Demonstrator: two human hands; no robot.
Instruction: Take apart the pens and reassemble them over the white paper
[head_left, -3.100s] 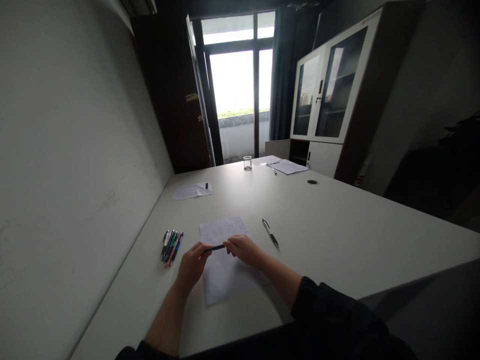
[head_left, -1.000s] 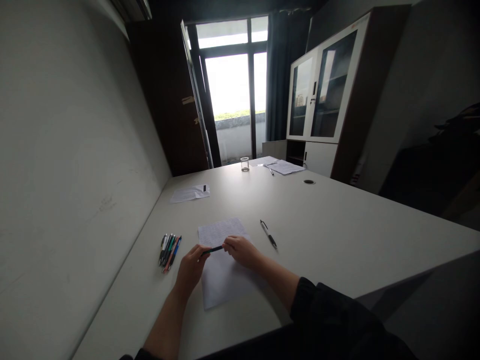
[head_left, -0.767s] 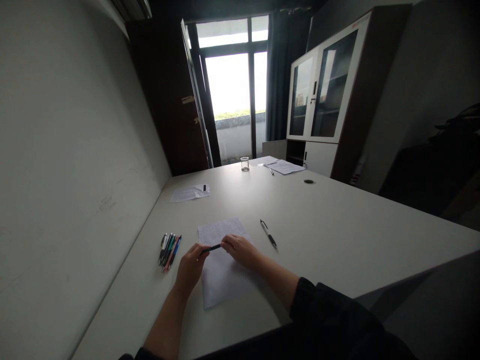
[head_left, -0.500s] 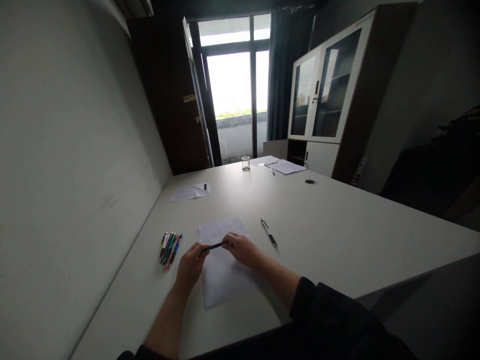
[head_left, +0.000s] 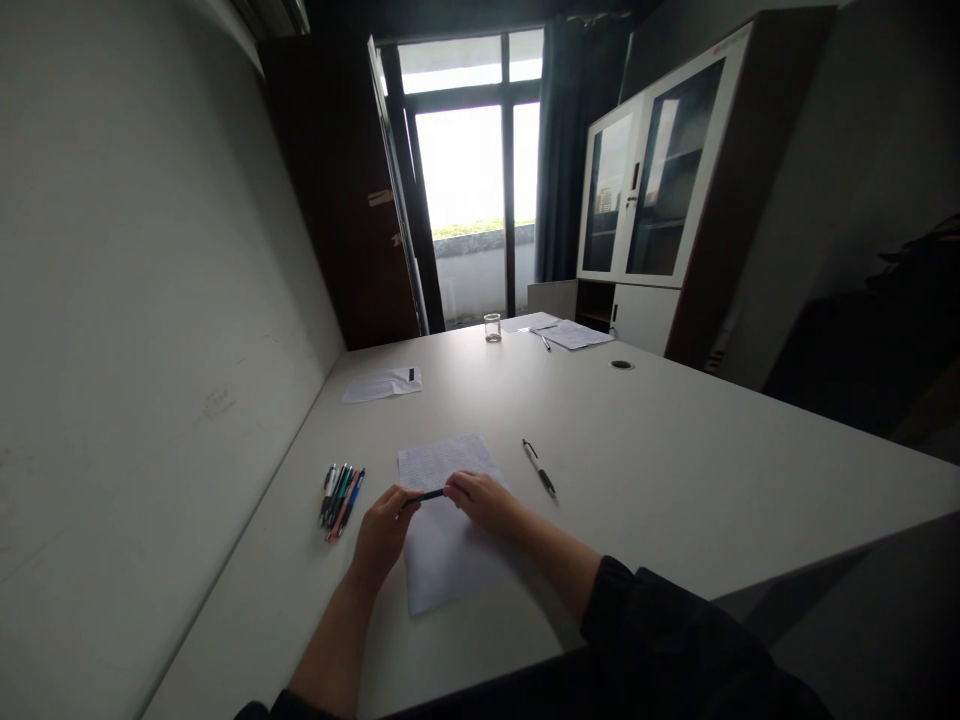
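Between my two hands a dark pen (head_left: 430, 495) lies nearly level, above a sheet of paper (head_left: 442, 570). My left hand (head_left: 385, 515) pinches its left end, and my right hand (head_left: 476, 495) is closed round its right end. Fingers cover both tips of the pen. Writing or print shows on the upper part of the paper. To the right of the sheet lies a white and black pen (head_left: 539, 470), apart from my hands. A bunch of several pens (head_left: 341, 502) in different colours rests on the table left of my left hand.
Farther back on the white table (head_left: 637, 480) are a creased paper (head_left: 382, 385), a glass (head_left: 492, 328), stacked papers (head_left: 574, 335) with a pen beside them, and a round cable hole (head_left: 622, 365). A wall (head_left: 187, 400) borders the left edge.
My right hand has dipped slightly, and the pen lies a little flatter than before. Both hands keep their hold on it.
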